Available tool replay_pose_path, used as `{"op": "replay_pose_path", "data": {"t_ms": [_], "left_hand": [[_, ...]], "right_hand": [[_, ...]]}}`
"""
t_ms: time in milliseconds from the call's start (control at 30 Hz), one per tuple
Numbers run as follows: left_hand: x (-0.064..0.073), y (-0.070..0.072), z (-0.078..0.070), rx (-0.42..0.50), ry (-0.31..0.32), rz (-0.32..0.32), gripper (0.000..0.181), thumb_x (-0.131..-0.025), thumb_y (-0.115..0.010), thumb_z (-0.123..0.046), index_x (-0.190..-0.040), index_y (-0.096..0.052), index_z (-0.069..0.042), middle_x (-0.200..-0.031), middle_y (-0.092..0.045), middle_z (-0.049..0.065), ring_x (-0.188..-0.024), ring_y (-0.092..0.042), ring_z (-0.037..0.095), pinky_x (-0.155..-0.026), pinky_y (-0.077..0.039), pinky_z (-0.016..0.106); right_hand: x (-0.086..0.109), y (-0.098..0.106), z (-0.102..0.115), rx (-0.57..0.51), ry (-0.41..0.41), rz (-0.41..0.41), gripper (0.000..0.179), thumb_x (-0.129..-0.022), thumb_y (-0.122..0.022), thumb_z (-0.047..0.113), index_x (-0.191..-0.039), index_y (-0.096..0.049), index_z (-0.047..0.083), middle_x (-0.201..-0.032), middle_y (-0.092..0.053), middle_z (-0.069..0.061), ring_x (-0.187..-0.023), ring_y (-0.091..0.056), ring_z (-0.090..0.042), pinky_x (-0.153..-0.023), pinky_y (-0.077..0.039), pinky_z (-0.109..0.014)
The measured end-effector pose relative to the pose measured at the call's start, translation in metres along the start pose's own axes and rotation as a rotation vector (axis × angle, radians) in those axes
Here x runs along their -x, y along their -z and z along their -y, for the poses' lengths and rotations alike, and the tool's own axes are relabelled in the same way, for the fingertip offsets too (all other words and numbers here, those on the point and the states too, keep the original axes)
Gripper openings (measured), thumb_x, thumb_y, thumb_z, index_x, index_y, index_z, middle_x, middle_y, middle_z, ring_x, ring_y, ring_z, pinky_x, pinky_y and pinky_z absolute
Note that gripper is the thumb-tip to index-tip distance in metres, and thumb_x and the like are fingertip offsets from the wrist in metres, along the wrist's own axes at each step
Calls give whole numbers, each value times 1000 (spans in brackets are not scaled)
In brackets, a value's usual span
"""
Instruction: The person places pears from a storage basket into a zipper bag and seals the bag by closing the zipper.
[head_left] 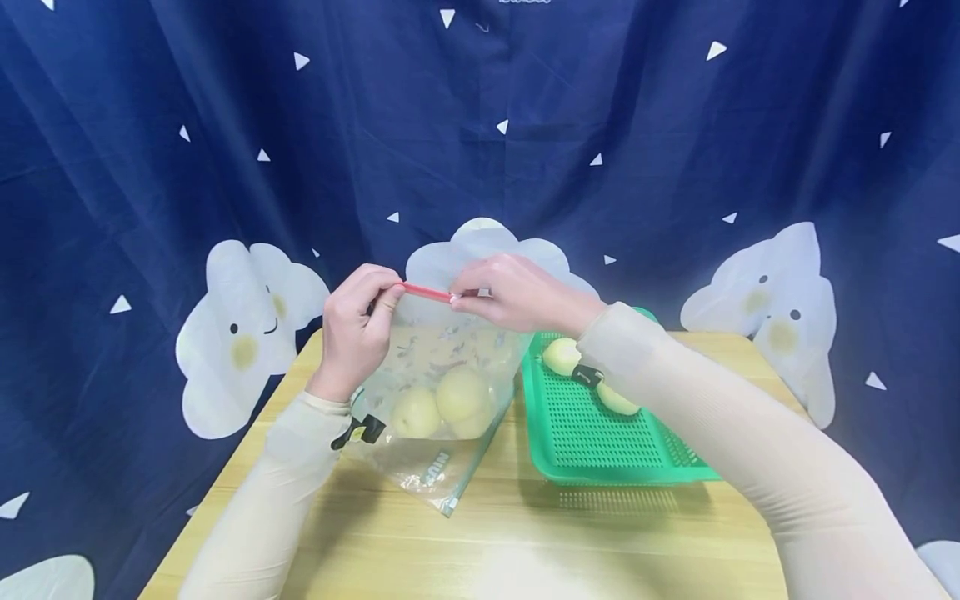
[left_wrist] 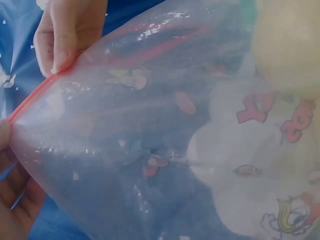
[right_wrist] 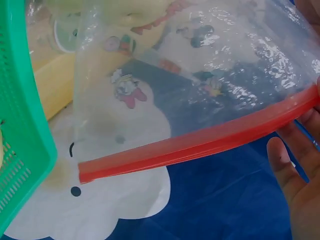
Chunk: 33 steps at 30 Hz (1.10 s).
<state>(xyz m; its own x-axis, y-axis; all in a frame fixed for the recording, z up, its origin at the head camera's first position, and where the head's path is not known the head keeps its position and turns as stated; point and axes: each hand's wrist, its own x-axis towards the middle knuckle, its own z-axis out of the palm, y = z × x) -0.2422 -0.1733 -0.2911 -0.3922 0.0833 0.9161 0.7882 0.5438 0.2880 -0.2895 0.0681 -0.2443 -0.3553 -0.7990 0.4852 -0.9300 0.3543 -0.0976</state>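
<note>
A clear zip-lock bag [head_left: 420, 350] with cartoon prints and a red zip strip [right_wrist: 200, 142] is held up in the middle of the head view. Two round pale yellow fruits [head_left: 462, 393] show through its lower part. My left hand [head_left: 358, 329] pinches the red strip at its left side, thumb toward me. The right hand [head_left: 510, 292] pinches the strip a little further right, fingers bent. In the right wrist view, the strip's far end hangs free and its two lips lie close together. Whether the zip is fully pressed closed cannot be made out.
Right of the bag stands a green perforated basket [head_left: 551, 471] with pale yellow fruits [head_left: 561, 357], partly covered by the right forearm. A second clear bag [head_left: 438, 475] with a blue-green edge lies on the wooden table [head_left: 480, 550]. Behind hangs a dark blue curtain [head_left: 555, 75].
</note>
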Motion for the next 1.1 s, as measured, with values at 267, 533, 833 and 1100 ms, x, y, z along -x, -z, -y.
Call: {"op": "replay_pose_path", "data": {"t_ms": [267,533,833,1100], "left_hand": [[-2,5,2,-4,43,-38,11,-96,-67,-8,-88,-73,-3,-92,-70,8,-87,-61,17,-80,-45,19],[-4,12,9,2,67,-95,12,-95,-68,-9,-87,-73,0,-92,-70,10,-88,-60,15,-79,-44,18],[-2,20,17,-10,116,-127,11,-94,-68,-5,-85,-71,1,-90,-68,11,-80,-53,7,-71,-40,17],[4,29,26,-41,151,-136,11,-94,-68,-5,-86,-71,2,-89,-66,13,-78,-52,4,-69,-41,16]], "right_hand": [[10,-1,-7,23,-12,14,15,-98,-67,27,-85,-70,20,-76,-59,8,-70,-52,-6,-66,-44,-26],[25,-3,-18,17,-40,16,12,-96,-68,27,-87,-73,20,-79,-64,11,-72,-56,-7,-67,-46,-25],[44,0,-28,32,-145,69,12,-97,-68,31,-94,-78,25,-88,-69,15,-77,-57,-3,-71,-48,-26],[53,1,-32,38,-150,80,12,-96,-69,31,-92,-77,23,-81,-68,14,-72,-56,-5,-67,-48,-28]]}}
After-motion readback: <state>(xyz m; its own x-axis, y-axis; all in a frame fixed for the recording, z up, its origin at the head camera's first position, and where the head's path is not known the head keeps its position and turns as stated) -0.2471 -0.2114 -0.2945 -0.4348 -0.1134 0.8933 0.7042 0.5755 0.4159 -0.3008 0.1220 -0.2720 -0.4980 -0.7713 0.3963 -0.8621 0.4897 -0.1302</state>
